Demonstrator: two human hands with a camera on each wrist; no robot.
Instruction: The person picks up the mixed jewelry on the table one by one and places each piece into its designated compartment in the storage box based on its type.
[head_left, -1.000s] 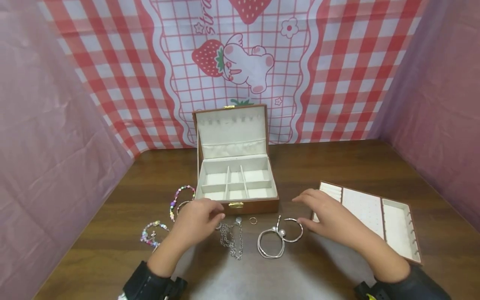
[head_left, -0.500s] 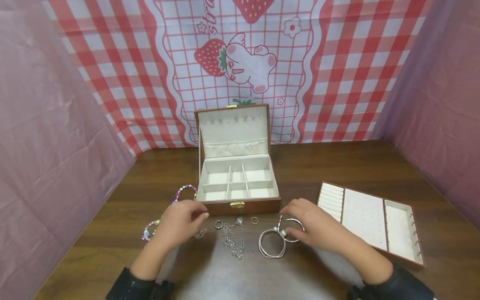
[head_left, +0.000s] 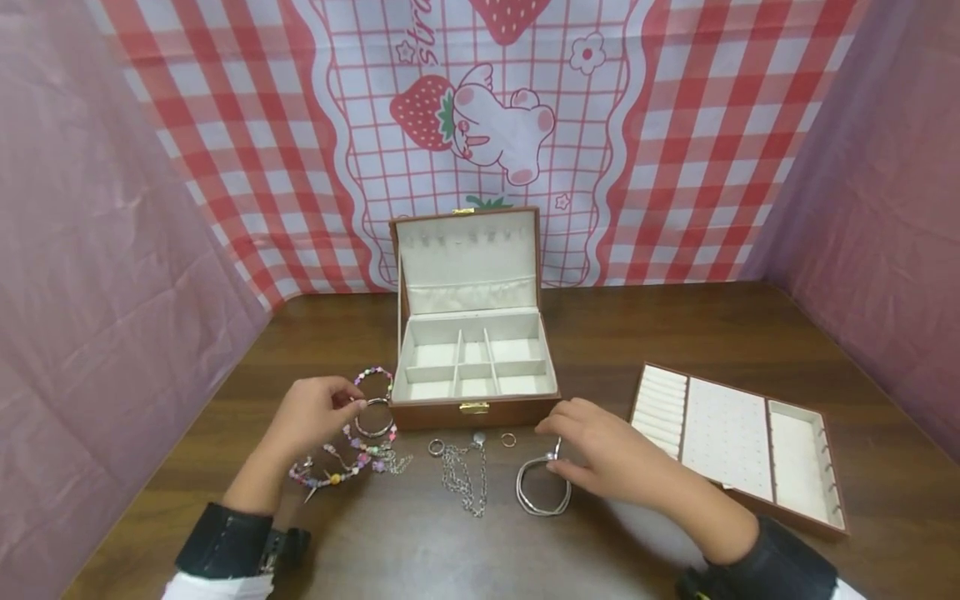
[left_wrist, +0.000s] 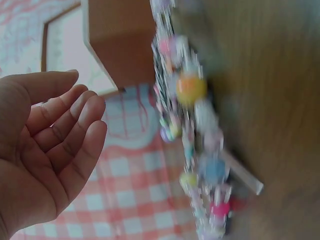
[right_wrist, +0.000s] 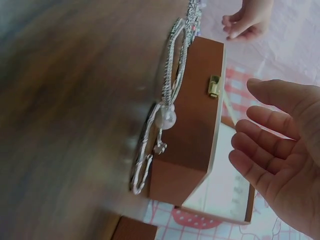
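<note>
My left hand (head_left: 303, 421) hovers above a group of beaded bracelets (head_left: 335, 479) and a silver bangle (head_left: 372, 436). Its fingers bend loosely, with nothing in them, as the left wrist view shows. My right hand (head_left: 615, 454) is above two silver bangles (head_left: 543, 514), partly covering them; in the right wrist view its relaxed fingers (right_wrist: 250, 167) hold nothing and a white pearl bead (right_wrist: 167, 118) shows on the bangles. Between the hands lie a silver chain necklace (head_left: 468, 500), a silver ring (head_left: 436, 441) and a gold ring (head_left: 508, 434).
Behind the jewellery stands a brown jewellery box (head_left: 517, 410), lid raised, its divided compartments bare. A shallow tray (head_left: 727, 433) with ring rolls lies at the right on the wooden table (head_left: 465, 558). A checked cloth (head_left: 690, 167) hangs at the back.
My left hand has moved left, uncovering the beaded bracelets and the silver bangle. The right hand has shifted left over the silver bangles, hiding the right-hand one in the head view.
</note>
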